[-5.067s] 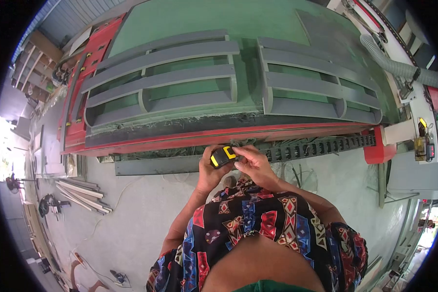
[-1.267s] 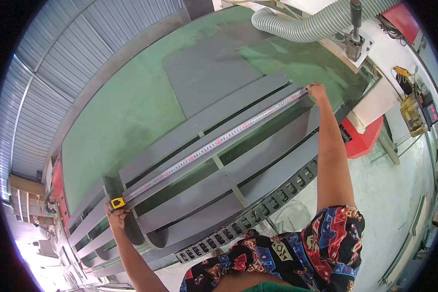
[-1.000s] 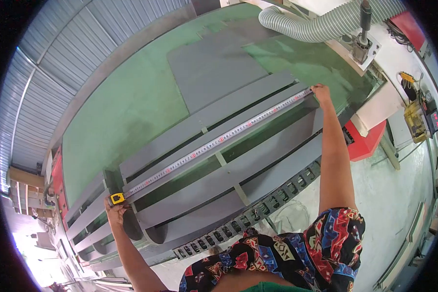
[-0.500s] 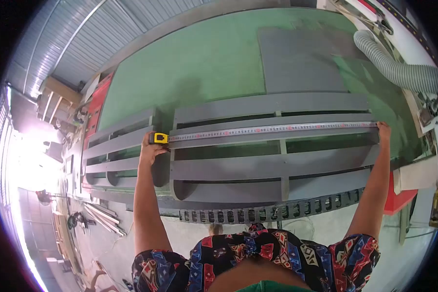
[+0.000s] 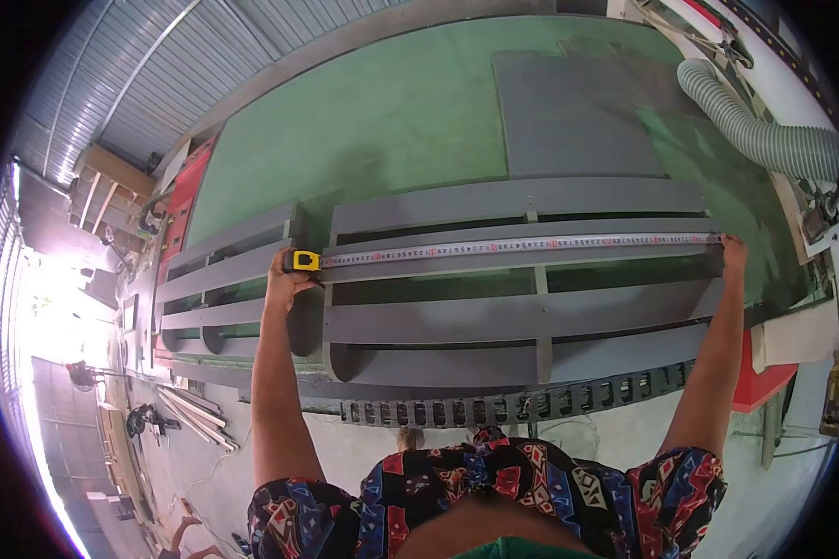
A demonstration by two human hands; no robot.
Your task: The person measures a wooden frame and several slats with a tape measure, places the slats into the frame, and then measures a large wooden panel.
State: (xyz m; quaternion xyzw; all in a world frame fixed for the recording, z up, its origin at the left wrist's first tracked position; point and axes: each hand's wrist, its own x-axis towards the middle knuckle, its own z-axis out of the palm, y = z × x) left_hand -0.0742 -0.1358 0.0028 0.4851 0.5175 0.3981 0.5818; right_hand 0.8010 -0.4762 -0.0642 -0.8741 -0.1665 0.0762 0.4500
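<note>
My left hand (image 5: 287, 276) is closed around a yellow and black tape measure (image 5: 305, 262) at the left end of a grey slatted wooden panel (image 5: 438, 321). From its case the white blade (image 5: 494, 248) runs out along the panel's second slat to the far right end. There my right hand (image 5: 733, 253) pinches the blade's end against the slat's edge. To the left, a shorter grey slatted panel (image 5: 224, 270) lies beside the long one, with a gap between them.
Both panels rest on a green surface (image 5: 364, 121), with a flat grey board (image 5: 578, 116) behind. A ribbed hose (image 5: 764, 130) hangs at upper right. A black cable chain (image 5: 494, 410) runs along the front edge. Wood strips (image 5: 196, 416) lie on the floor.
The view has shifted very slightly. Both hands keep their places at the two ends of the panel, and the blade stays stretched between them.
</note>
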